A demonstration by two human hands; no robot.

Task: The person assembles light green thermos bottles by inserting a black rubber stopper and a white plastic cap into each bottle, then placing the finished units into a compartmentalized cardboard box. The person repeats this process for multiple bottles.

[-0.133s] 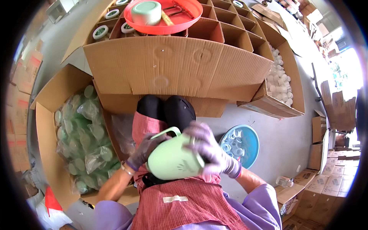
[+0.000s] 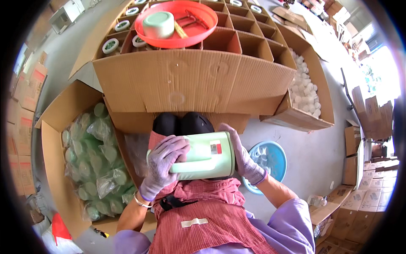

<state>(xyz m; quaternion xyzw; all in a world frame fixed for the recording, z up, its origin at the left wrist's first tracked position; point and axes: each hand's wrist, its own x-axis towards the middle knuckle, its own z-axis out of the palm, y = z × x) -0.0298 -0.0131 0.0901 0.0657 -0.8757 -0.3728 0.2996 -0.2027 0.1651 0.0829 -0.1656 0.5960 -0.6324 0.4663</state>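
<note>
A pale green jug (image 2: 198,144) with a side handle lies on its side above my lap, a small red and white label facing up. My left hand (image 2: 165,158), in a grey-purple glove, is closed over its left end and the handle. Against the right end rests my right hand (image 2: 243,158), gloved alike, its palm holding the jug from that side with the fingers fairly straight. The right thumb is hidden.
Ahead stands a divided carton (image 2: 190,80) bearing a red basin (image 2: 207,36) with a green cup-like part and a tool. At left, a carton (image 2: 55,169) holds bagged green pieces. White caps (image 2: 304,89) fill a box at right, above a blue basin (image 2: 281,163) of clear rings.
The jug has turned from tilted to nearly level, and its label has come into view. My left hand has moved over its top; my right hand has shifted from its upper side to its end.
</note>
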